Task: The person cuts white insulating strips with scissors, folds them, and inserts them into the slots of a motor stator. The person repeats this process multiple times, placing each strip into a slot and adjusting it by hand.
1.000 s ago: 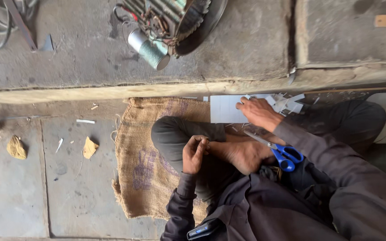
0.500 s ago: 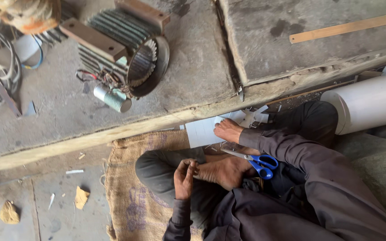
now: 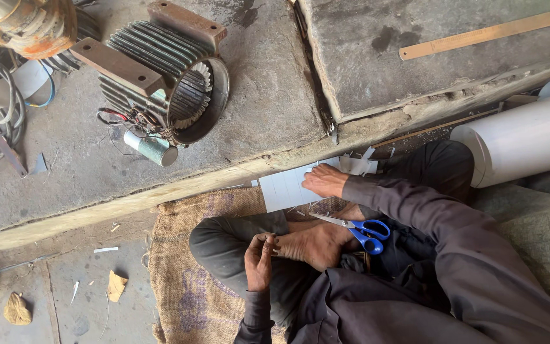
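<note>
Item: person seated cross-legged on a burlap sack [image 3: 179, 280], viewed from above. Right hand [image 3: 324, 180], at 1 o'clock from the lap, lies flat with fingers together on a white sheet [image 3: 284, 189], apparently pinning it against the stone ledge [image 3: 249, 134]. Left hand [image 3: 259, 260], at 7 o'clock of the sheet, rests half-curled beside the bare foot [image 3: 313, 245], holding nothing visible. Blue-handled scissors [image 3: 358, 230] lie on the lap, within reach. Motor stator [image 3: 173, 83] sits at 11 o'clock, well apart. White roll [image 3: 523, 137] bounds the 3 o'clock side; open floor lies toward 8 o'clock.
</note>
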